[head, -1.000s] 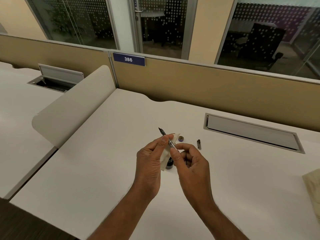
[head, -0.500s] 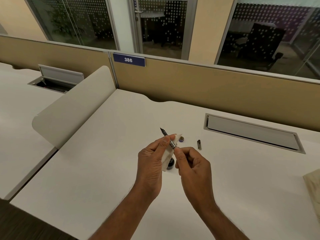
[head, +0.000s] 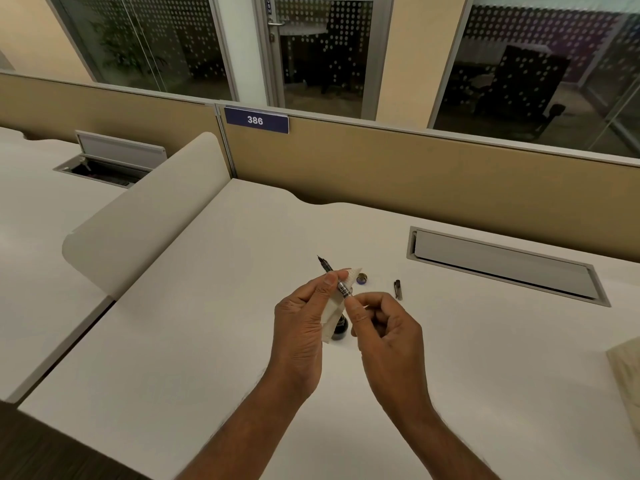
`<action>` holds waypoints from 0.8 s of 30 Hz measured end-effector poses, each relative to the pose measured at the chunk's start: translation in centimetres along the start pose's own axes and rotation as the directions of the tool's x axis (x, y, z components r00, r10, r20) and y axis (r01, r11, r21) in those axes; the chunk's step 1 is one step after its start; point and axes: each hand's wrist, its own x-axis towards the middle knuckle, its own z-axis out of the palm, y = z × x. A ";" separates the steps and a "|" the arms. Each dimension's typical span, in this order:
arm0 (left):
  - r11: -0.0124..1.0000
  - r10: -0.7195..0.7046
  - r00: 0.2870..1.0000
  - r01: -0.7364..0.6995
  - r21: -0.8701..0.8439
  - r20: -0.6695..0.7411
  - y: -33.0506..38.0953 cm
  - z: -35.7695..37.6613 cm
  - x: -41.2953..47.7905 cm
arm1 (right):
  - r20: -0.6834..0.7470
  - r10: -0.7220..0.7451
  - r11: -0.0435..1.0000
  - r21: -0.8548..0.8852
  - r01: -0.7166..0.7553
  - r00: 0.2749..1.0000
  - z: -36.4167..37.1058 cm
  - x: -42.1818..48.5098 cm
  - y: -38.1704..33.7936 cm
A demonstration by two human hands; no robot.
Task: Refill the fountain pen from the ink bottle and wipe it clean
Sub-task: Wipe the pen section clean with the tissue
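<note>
Left hand (head: 301, 327): pinched fountain pen (head: 341, 285) and tissue (head: 332, 306) together, nib pointing away.
Right hand (head: 384, 327): curled, pinching the pen's rear end.
Ink bottle (head: 340, 332): on the surface (head: 214, 341) beneath both hands, bottle cap (head: 362, 279) apart.
Progress: I judged wiping underway; reassembly remained.

The tabletop (head: 207, 341) is cream-white. The pen (head: 343, 289) is black in front, banded silver-and-black mid-body; the tissue (head: 334, 306) white, the ink bottle (head: 340, 330) black, its lid (head: 362, 279) purple with a gold rim. The far partition (head: 415, 174) is tan, its sign (head: 256, 120) navy.
</note>
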 end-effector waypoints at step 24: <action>0.999 -0.028 1.000 0.028 -0.039 0.002 -0.2 -0.4 0.5 | 0.119 0.124 0.991 0.027 -0.128 0.985 -0.1 0.8 0.3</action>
